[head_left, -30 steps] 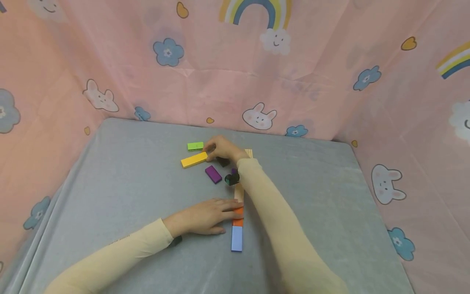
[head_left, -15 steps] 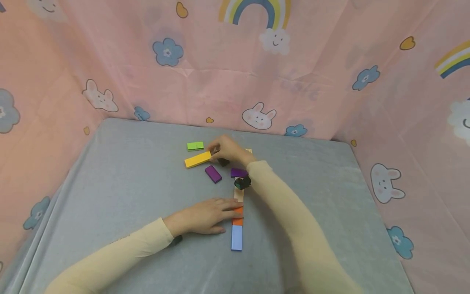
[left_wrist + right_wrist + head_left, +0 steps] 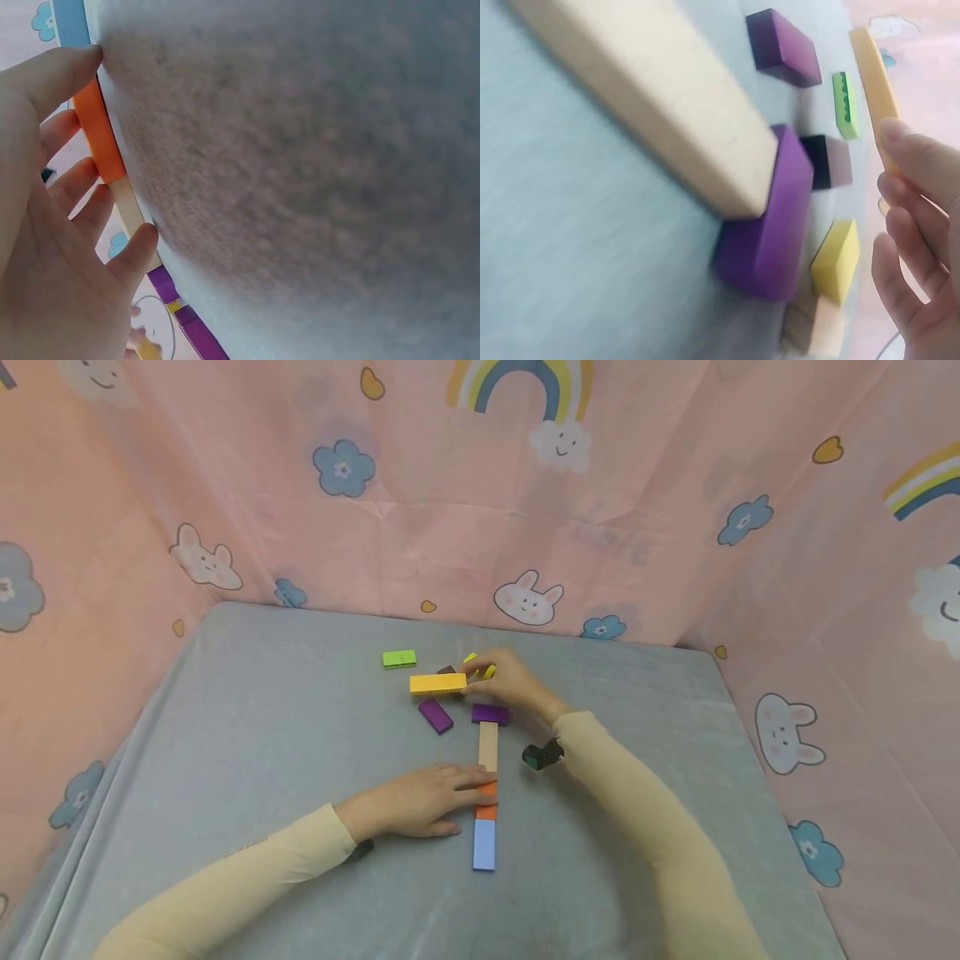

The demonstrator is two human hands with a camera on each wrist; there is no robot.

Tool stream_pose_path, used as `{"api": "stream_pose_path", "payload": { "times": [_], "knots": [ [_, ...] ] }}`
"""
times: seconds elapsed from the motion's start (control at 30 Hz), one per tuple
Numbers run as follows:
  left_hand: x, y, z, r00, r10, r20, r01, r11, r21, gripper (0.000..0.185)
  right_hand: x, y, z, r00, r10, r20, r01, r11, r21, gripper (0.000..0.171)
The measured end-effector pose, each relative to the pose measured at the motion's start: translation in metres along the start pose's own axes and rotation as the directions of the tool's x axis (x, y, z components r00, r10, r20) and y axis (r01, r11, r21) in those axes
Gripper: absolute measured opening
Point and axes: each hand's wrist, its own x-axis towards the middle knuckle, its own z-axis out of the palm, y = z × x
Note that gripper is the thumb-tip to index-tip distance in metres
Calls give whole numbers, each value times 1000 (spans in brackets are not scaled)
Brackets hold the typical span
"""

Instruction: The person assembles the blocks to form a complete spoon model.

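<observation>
My right hand [image 3: 513,678] pinches one end of a long yellow-orange block [image 3: 438,683] between thumb and fingers, holding it off the table in the right wrist view. My left hand [image 3: 417,802] lies with fingers extended over an orange block [image 3: 486,811] in a straight row. In that row a light blue block [image 3: 484,845] is at the near end, a natural wood block [image 3: 488,745] is beyond the orange one, and a purple block [image 3: 491,715] lies crosswise at the far end. Left fingertips touch the row's side in the left wrist view.
A loose purple block [image 3: 436,716] lies left of the row, and a light green block [image 3: 399,659] farther back. Near the right hand are a dark block [image 3: 828,161], a yellow block [image 3: 835,259] and a striped wood block [image 3: 814,324]. Pink patterned cloth [image 3: 420,527] surrounds the table.
My right hand has moved to the right with the yellow-orange block, which has turned from slanted to nearly level across the view. The left hand has stayed on the row.
</observation>
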Motion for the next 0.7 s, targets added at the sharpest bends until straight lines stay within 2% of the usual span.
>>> {"api": "stream_pose_path", "payload": {
  "times": [0.13, 0.3, 0.7],
  "knots": [
    [0, 0, 1, 1000, 3, -6, -3, 1000, -5, 61, -17, 15, -5, 998, 47, -33, -45, 996, 73, 34],
    [1, 0, 0, 1000, -4, 4, 4, 1000, -13, 61, -36, 37, -12, 995, 69, -75, -60, 990, 124, 34],
    [1, 3, -4, 1000, -17, 20, 17, 999, -30, 61, -73, 78, -26, 977, 167, -134, -154, 983, 105, 37]
  ]
}}
